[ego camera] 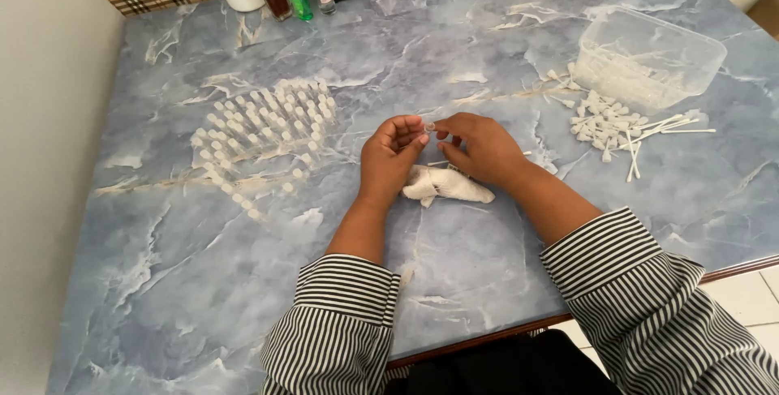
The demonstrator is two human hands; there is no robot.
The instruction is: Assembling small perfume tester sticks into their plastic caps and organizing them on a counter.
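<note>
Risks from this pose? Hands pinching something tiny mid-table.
1. The small clear piece sits only between the fingertips of the left hand and right hand; a slip might lose it on the marbled table.
2. The left forearm lies near the upright vials; a sweep could topple them.

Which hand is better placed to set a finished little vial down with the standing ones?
Probably the left hand. The standing cluster of small clear vials lies on its side, across bare table. The right hand sits nearer the loose caps and clear tub.
</note>
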